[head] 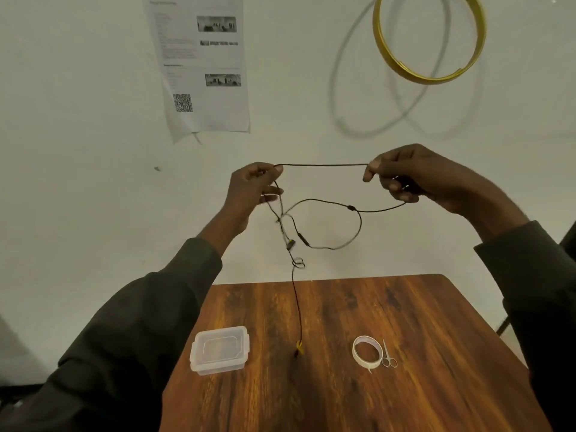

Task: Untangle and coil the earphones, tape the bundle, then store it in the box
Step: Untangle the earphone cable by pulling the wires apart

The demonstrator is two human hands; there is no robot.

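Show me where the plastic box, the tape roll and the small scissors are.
plastic box (220,349): head view, middle of its clear lid.
tape roll (361,360): head view, left side of the white ring.
small scissors (386,353): head view, on the blades above the finger loops.

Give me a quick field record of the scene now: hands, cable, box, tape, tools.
left hand: pinches one end of a taut cable span
right hand: pinches the other end, raised above the table
earphones: still tangled, loops hanging, plug end touching the table
box: clear plastic, lid on, left of the plug
tape: white roll, flat on the table, unused
scissors: small, beside the tape
stage: untangling
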